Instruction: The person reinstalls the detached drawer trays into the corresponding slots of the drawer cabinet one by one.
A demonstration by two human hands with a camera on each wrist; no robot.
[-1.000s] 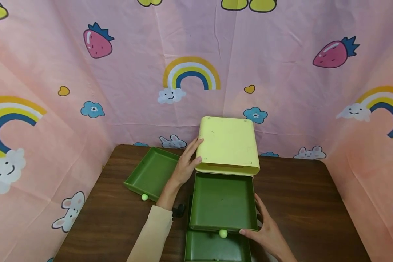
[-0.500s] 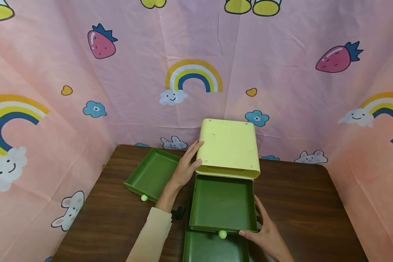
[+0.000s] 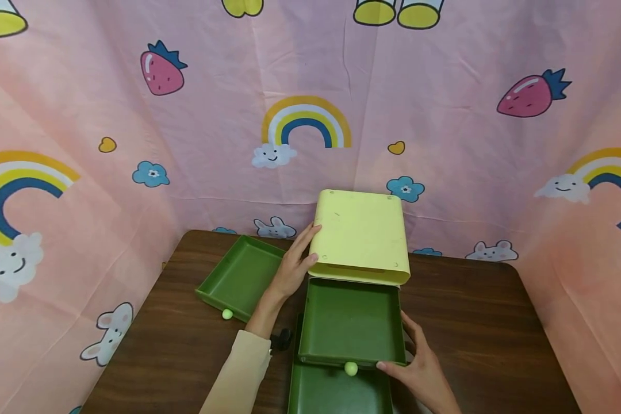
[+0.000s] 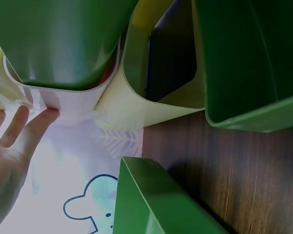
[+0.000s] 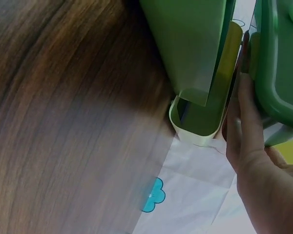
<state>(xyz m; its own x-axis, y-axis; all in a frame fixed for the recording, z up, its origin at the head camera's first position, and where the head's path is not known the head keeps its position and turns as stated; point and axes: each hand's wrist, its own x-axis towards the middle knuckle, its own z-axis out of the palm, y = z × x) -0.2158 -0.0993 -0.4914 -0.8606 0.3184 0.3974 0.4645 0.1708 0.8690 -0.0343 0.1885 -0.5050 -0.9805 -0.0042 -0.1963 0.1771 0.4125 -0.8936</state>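
Note:
A stackable drawer cabinet has a pale yellow top (image 3: 362, 230), a whitish middle shell (image 4: 78, 102) and a yellow lower shell (image 5: 198, 122). One green drawer (image 3: 352, 322) with a round light-green knob (image 3: 351, 368) juts out of the middle shell. My right hand (image 3: 419, 365) grips its front right corner, thumb at the front and fingers along the side. My left hand (image 3: 290, 270) rests against the cabinet's left side with extended fingers. Below, a lower green drawer (image 3: 341, 391) sticks out further towards me, its front cut off in the head view.
Another green drawer (image 3: 243, 276) lies separately on the brown wooden table (image 3: 150, 345), left of the cabinet and near my left forearm. A pink patterned cloth (image 3: 212, 115) hangs close behind the cabinet and along both sides.
The head view has tilted slightly upward. The gripped drawer sits a little deeper in the cabinet, while both hands keep their hold and contact.

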